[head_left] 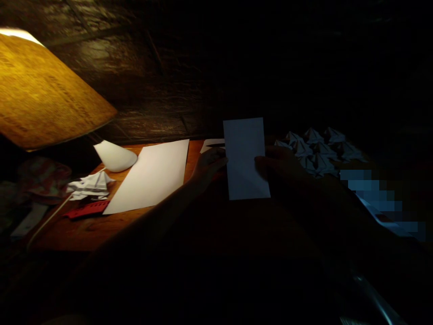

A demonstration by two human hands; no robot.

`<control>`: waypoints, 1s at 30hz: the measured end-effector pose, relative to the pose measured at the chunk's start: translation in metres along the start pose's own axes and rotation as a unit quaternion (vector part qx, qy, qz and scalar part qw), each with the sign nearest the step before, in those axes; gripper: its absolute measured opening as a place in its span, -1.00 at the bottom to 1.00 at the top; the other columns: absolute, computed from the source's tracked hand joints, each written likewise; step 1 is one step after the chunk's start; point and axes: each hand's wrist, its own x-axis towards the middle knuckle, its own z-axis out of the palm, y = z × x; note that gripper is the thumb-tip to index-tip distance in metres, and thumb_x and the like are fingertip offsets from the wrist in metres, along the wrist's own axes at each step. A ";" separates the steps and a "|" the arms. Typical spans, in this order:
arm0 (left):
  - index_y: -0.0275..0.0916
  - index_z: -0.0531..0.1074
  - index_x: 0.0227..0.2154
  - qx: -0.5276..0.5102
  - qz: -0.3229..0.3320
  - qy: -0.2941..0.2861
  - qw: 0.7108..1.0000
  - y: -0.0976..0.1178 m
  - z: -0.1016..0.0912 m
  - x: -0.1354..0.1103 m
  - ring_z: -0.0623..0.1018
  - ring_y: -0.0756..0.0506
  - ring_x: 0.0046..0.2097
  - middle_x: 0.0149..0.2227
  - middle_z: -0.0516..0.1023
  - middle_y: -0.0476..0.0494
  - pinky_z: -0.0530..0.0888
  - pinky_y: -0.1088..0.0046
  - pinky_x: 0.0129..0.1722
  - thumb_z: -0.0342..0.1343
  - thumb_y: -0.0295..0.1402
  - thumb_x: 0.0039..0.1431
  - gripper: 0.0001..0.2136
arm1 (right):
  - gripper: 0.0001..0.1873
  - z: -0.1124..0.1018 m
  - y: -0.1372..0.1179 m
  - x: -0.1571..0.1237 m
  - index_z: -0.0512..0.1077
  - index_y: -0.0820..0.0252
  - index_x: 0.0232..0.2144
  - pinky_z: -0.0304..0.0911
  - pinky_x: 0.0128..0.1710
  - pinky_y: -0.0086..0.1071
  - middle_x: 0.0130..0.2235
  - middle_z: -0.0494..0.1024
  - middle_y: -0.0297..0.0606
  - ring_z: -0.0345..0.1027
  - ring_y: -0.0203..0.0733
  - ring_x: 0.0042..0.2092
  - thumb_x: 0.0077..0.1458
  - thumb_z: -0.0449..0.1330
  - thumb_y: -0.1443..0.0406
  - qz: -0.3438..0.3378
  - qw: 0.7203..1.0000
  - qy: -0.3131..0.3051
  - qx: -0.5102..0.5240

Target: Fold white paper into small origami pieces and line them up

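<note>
A narrow rectangular sheet of paper [246, 158] is held up in front of me, almost upright and in shadow. My left hand [211, 162] grips its left edge, thumb on the near face. At the right edge my right hand [275, 162] pinches it the same way, with its fingers mostly lost in the dark. A large white sheet [155, 176] lies flat on the wooden table to the left. Behind my left hand lies another piece of paper [207, 145] with a dark, thin object [215, 145] on it.
A lit lamp with a yellow shade [50, 95] and white base [117, 156] stands at left. Near it are a crumpled-looking folded paper [90, 186] and a red tool [87, 210]. Several folded paper shapes [318, 151] sit at right. A brick wall [111, 72] rises behind.
</note>
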 end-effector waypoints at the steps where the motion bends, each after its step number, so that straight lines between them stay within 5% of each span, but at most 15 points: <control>1: -0.24 0.53 -0.27 -0.002 -0.002 -0.001 1.000 0.000 0.000 0.000 0.63 -0.06 -0.27 -0.28 0.64 -0.07 0.61 0.35 -0.20 0.36 -0.30 0.00 -0.77 | -0.67 -0.001 0.001 0.000 0.62 0.14 -0.28 0.46 -0.18 -0.17 -0.22 0.71 -0.21 0.56 -0.07 -0.25 -0.13 0.45 0.15 -0.002 1.000 0.000 0.000; 30: -0.24 0.44 -0.47 0.036 -0.044 0.071 0.996 0.000 -0.003 0.002 0.52 -0.02 -0.41 -0.46 0.52 -0.03 0.47 0.44 -0.41 0.30 -0.39 -0.10 -0.86 | -0.70 0.004 0.001 -0.001 0.57 0.13 -0.47 0.37 -0.31 -0.33 -0.41 0.62 -0.34 0.49 -0.18 -0.34 -0.20 0.50 0.10 -0.007 0.999 -0.025 0.019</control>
